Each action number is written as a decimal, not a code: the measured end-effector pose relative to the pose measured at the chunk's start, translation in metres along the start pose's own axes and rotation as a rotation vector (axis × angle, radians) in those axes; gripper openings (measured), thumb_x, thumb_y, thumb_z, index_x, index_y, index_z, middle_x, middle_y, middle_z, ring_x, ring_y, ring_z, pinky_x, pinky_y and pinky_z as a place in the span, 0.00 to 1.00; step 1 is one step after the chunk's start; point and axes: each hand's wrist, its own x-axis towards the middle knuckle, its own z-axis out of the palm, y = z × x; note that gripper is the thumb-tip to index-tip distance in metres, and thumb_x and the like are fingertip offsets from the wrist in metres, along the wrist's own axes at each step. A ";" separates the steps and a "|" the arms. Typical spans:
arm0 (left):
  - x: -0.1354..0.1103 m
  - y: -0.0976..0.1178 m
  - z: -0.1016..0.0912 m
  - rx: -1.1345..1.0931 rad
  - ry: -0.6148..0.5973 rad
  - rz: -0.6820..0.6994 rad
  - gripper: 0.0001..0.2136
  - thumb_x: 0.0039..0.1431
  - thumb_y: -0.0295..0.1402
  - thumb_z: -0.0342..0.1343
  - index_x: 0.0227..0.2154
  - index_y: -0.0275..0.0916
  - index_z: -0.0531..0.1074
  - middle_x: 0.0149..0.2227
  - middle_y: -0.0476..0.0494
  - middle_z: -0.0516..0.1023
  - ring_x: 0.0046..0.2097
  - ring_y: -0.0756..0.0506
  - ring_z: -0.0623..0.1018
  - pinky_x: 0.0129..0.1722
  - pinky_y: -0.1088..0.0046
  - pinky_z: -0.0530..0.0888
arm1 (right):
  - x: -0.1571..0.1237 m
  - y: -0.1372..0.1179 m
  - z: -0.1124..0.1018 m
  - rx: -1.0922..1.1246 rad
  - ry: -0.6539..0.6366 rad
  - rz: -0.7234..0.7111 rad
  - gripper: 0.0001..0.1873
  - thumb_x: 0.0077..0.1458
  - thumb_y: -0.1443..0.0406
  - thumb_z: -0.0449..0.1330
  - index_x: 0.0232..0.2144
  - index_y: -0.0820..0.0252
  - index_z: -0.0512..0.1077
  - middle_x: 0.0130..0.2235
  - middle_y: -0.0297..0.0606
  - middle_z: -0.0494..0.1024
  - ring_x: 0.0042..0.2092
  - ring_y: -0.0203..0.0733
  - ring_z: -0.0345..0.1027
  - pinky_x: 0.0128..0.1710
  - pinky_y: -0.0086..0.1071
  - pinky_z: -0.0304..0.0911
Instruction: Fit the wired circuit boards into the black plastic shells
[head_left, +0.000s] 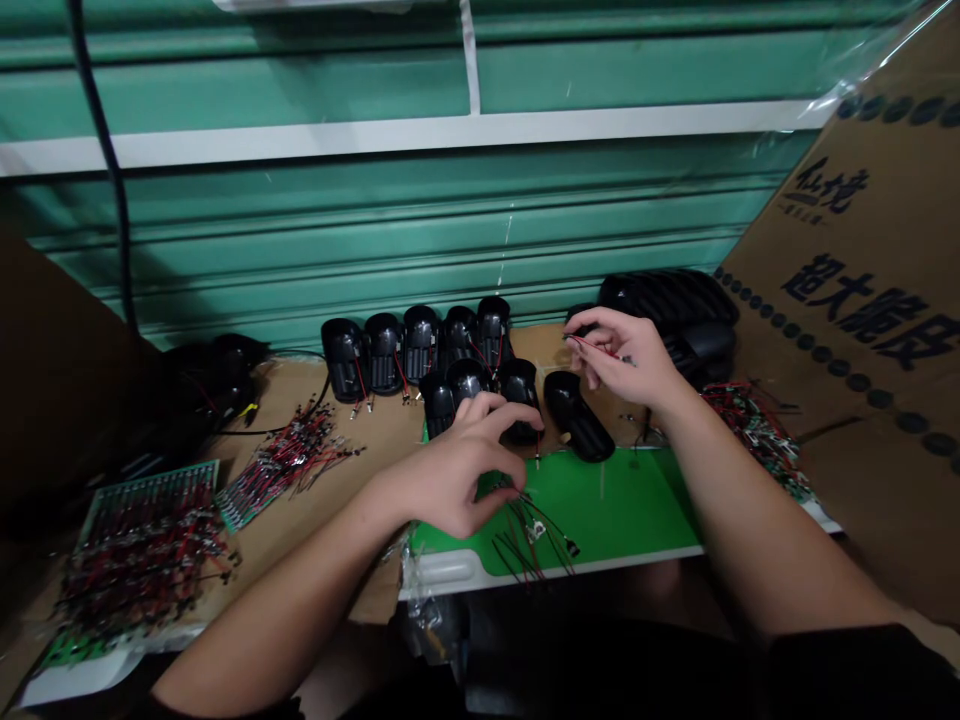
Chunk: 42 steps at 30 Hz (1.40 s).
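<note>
I have the right hand (630, 355) raised above the work surface, thumb and fingertips pinching a slim red-and-black lead (600, 347), a thin, flexible wire lying slantwise across the fingers with a small dark bit at its end. The left hand (457, 470) sits lower, its thumb and forefinger curled into a rounded, almost closed ring at the upper ends of a loose fan of wires (551, 522); from my view I cannot tell whether those tips grip any of them. The fan lies on a smooth, matte green board (637, 505) with a rounded white rim, and a pale clip (535, 531) and a blocky black one show among its hair-fine strands. Just beyond, a glossy black shell (579, 415) lies tilted, its elongated body ribbed inside, near both hands. I see more curved plastic shells (385, 353) standing in close ranks, red wires trailing from several, on dull brown cardboard (382, 430). At left, tangled wires bristle over thin green circuit panels (142, 560); another knotted heap (757, 440) lies beside the right forearm. Behind it all runs a ridged, teal-green metal shutter (375, 230), with a printed carton (877, 400) leaning at right
</note>
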 end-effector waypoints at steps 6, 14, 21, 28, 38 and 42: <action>0.001 -0.002 0.008 0.101 0.012 0.000 0.06 0.61 0.31 0.62 0.32 0.41 0.84 0.71 0.44 0.69 0.66 0.34 0.66 0.63 0.48 0.68 | 0.000 -0.011 -0.002 0.245 -0.101 0.061 0.19 0.57 0.58 0.75 0.47 0.58 0.78 0.46 0.48 0.88 0.33 0.45 0.84 0.28 0.35 0.78; 0.002 -0.004 0.010 0.142 0.105 -0.049 0.07 0.63 0.36 0.63 0.37 0.41 0.84 0.68 0.40 0.73 0.65 0.36 0.68 0.64 0.52 0.67 | 0.003 -0.008 -0.010 0.095 -0.044 0.107 0.21 0.55 0.50 0.77 0.39 0.59 0.80 0.35 0.44 0.87 0.33 0.47 0.82 0.32 0.37 0.77; 0.002 -0.009 0.013 0.152 0.287 -0.062 0.08 0.65 0.37 0.63 0.36 0.40 0.84 0.59 0.40 0.80 0.60 0.41 0.72 0.60 0.59 0.65 | 0.003 0.019 -0.007 -0.383 -0.155 0.083 0.16 0.46 0.63 0.77 0.38 0.59 0.81 0.34 0.38 0.85 0.33 0.43 0.79 0.38 0.35 0.73; 0.008 -0.005 0.016 -0.009 0.570 -0.092 0.04 0.61 0.33 0.66 0.35 0.38 0.82 0.49 0.40 0.84 0.52 0.46 0.77 0.58 0.63 0.72 | 0.003 0.018 -0.007 -0.372 -0.147 0.063 0.11 0.47 0.69 0.69 0.37 0.60 0.82 0.30 0.35 0.83 0.31 0.41 0.78 0.35 0.33 0.71; 0.016 0.002 0.021 -0.354 0.702 -0.415 0.26 0.59 0.41 0.71 0.58 0.38 0.74 0.50 0.39 0.85 0.42 0.53 0.75 0.47 0.74 0.72 | -0.013 -0.033 0.010 -0.042 0.000 -0.017 0.13 0.53 0.61 0.76 0.40 0.58 0.83 0.37 0.41 0.85 0.31 0.38 0.74 0.32 0.32 0.76; 0.019 0.009 0.023 -0.699 0.567 -0.513 0.33 0.58 0.47 0.72 0.62 0.38 0.72 0.47 0.41 0.86 0.34 0.56 0.73 0.37 0.78 0.70 | -0.021 -0.045 0.029 0.152 0.029 0.015 0.18 0.52 0.59 0.79 0.42 0.58 0.82 0.38 0.41 0.85 0.31 0.38 0.76 0.32 0.32 0.77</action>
